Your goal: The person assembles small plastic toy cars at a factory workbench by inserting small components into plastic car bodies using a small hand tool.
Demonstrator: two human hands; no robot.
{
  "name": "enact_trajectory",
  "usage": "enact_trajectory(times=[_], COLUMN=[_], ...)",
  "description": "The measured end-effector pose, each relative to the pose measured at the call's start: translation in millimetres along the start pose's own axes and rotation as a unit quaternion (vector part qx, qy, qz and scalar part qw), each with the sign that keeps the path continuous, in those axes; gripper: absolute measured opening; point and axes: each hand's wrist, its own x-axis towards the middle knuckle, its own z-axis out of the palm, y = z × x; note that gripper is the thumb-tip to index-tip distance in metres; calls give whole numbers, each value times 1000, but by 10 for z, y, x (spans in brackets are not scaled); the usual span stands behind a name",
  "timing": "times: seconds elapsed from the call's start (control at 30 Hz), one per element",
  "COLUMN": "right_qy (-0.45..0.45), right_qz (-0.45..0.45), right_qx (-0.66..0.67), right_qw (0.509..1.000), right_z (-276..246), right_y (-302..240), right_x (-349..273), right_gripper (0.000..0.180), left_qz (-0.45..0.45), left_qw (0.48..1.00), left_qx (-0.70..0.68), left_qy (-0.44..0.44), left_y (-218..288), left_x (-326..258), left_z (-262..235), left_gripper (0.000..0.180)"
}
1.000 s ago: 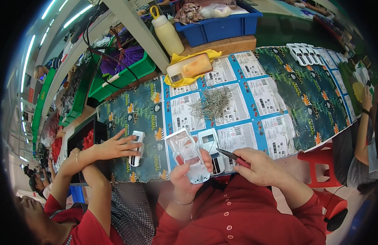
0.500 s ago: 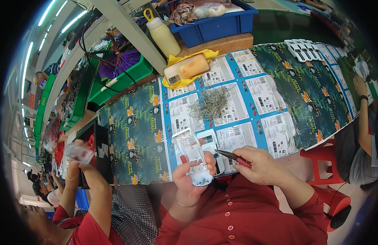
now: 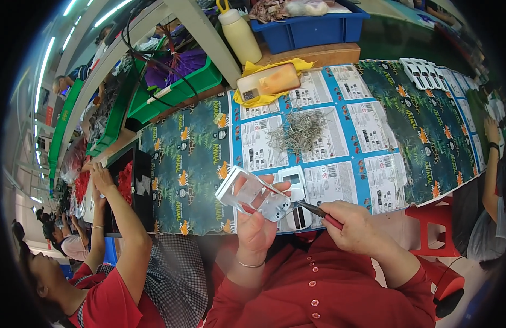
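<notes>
My left hand (image 3: 255, 232) is closed around a white plastic housing (image 3: 229, 188), a hollow frame with large openings, tilted above the table's near edge. My right hand (image 3: 354, 227) grips pliers (image 3: 330, 218) with dark red handles and dark pointed jaws. The jaw tips are at the housing's rounded lower right end; whether they touch it or hold anything is too small to tell. Behind the housing, another white part (image 3: 292, 176) with dark windows lies on the table, partly hidden by my left hand. Beyond it sits a tangled pile of thin metal pins or wires (image 3: 302, 131).
A phone (image 3: 269, 85) lies on yellow cloth at the back, near a pale yellow bottle (image 3: 239, 35) and a blue bin (image 3: 313, 33). Several white parts (image 3: 423, 74) lie far right. To the left, a co-worker's arm (image 3: 121, 208) reaches by a black box (image 3: 142, 191).
My left hand has tipped the housing over toward the left. The plier tips now meet its rounded end in view. The co-worker's hands have moved up and away. The whole view has shifted slightly.
</notes>
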Motion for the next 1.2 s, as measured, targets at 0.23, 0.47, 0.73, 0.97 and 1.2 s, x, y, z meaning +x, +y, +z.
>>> enact_trajectory(times=[0.23, 0.47, 0.73, 0.97, 1.2], right_qy=[14, 28, 2, -13, 3], right_qz=[-4, -25, -5, 0, -28], right_qx=[-60, -99, -82, -72, -81], right_qw=[998, 994, 997, 997, 996], right_z=[62, 104, 122, 135, 137], right_y=[-117, -180, -258, -301, -265], right_x=[108, 156, 207, 237, 228], right_gripper=[17, 17, 19, 18, 15], left_qz=[94, 165, 195, 209, 190], left_qw=[990, 981, 967, 965, 976], left_qx=[102, 90, 164, 156, 109], left_qy=[-31, -35, 1, 0, -5], left_y=[-47, -71, -48, -42, -19], left_x=[-12, -46, -52, -38, -39], left_z=[-46, -65, -72, -80, -97], left_gripper=[75, 88, 87, 86, 89])
